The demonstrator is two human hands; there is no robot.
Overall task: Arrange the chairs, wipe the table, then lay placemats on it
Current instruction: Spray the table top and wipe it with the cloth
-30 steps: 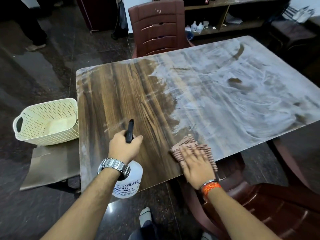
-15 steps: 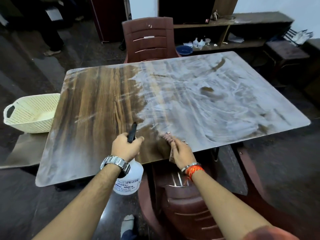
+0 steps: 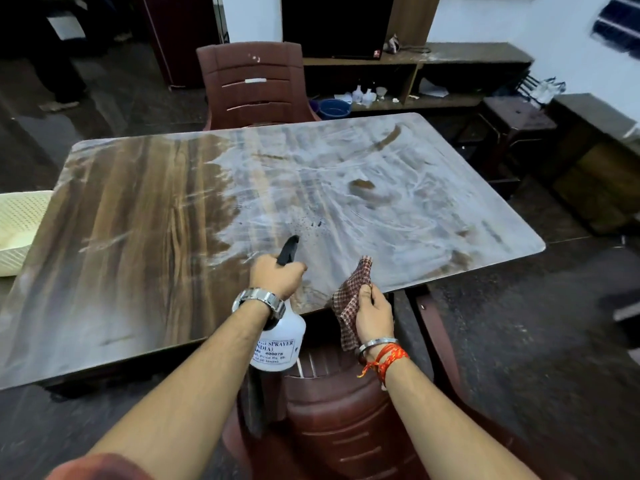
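Two hands over near table (image 3: 138, 237) edge | our left hand (image 3: 277, 277) grips spray bottle (image 3: 278, 344), nozzle toward whitish film | our right hand (image 3: 374, 315) clutches checked cloth (image 3: 353, 292), lifted off surface | chair (image 3: 346, 427) below us

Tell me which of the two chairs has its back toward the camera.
The near chair, directly below the right hand: its slatted back faces the camera. The far chair across the table shows its front.

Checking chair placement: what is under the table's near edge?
A maroon plastic chair is tucked under the table edge; only its backrest shows, its seat is covered.
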